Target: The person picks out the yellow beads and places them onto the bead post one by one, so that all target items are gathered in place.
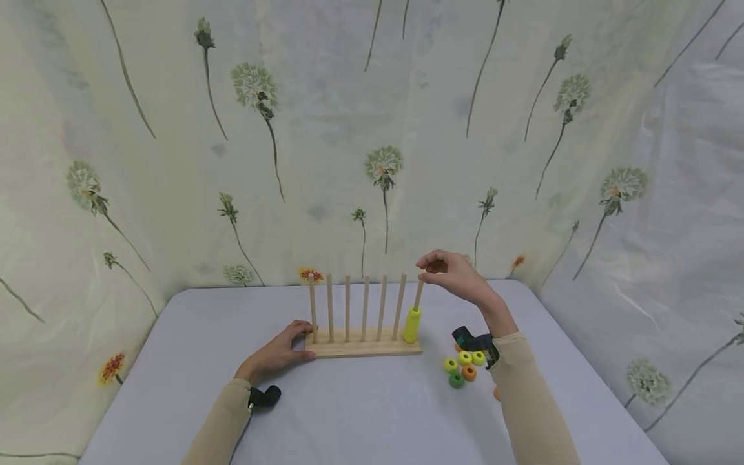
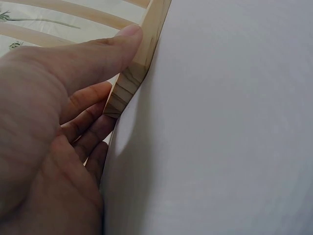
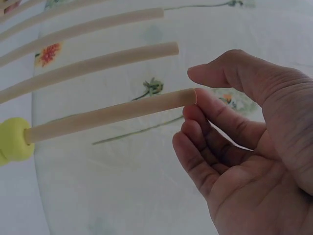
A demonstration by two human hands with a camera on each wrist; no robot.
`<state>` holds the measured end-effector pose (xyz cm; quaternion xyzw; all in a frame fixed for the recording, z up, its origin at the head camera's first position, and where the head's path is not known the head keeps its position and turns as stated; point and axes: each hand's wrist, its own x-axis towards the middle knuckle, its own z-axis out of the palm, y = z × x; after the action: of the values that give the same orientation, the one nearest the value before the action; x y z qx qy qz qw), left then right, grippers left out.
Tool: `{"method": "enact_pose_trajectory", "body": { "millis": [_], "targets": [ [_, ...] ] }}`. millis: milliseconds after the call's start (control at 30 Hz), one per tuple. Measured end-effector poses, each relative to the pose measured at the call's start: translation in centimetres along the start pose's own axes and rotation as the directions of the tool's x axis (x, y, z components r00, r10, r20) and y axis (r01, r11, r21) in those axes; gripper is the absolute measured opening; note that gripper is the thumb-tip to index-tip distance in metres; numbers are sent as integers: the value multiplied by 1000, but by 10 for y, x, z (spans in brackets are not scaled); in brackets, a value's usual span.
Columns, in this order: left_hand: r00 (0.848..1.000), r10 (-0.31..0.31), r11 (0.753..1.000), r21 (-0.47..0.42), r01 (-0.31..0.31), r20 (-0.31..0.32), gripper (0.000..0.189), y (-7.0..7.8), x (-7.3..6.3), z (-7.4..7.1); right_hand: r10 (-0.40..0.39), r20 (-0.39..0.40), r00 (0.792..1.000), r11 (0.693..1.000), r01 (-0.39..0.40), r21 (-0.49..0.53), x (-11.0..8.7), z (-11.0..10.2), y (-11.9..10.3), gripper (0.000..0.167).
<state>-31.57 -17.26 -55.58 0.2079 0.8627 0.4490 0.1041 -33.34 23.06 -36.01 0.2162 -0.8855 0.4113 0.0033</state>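
Note:
A wooden peg rack [image 1: 366, 350] stands on the table with several upright pegs in a row. My left hand [image 1: 280, 352] grips its left end; in the left wrist view the thumb [image 2: 105, 61] lies along the front edge and the other fingers go behind the base. Yellow beads [image 1: 412, 326] are stacked at the foot of the rightmost peg [image 3: 112, 116]. At the top of that peg is my right hand [image 1: 452, 276], its thumb apart from the wood and its loosely bent fingers around the tip. No bead shows between those fingers.
Loose beads lie right of the rack: yellow beads [image 1: 464, 358], an orange bead [image 1: 469, 372] and a green bead [image 1: 456, 380]. Another orange bead [image 1: 496, 393] is partly hidden by the right sleeve [image 1: 529, 394]. A flower-patterned curtain [image 1: 325, 161] hangs behind the table.

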Motion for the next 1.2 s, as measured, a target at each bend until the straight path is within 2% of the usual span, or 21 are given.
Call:
{"method": "enact_pose_trajectory", "body": {
  "millis": [133,400,767,1200],
  "targets": [
    [1000,8,1000,7,-8,-4,69,2,-1,1,5,-7,1000,1000,-5,-6,-1,1,2,27],
    [1000,-14,1000,19,14,-8,70,1,-2,1,4,-12,1000,1000,-4,-3,0,2,5,29],
    [1000,-13,1000,16,13,-11,70,-1,-1,1,-6,-42,999,998,3,-56,-4,2,9,28],
    [1000,-19,1000,4,19,-15,68,1,-1,2,18,-86,996,1000,-18,1,-24,-9,17,34]
  ]
}}
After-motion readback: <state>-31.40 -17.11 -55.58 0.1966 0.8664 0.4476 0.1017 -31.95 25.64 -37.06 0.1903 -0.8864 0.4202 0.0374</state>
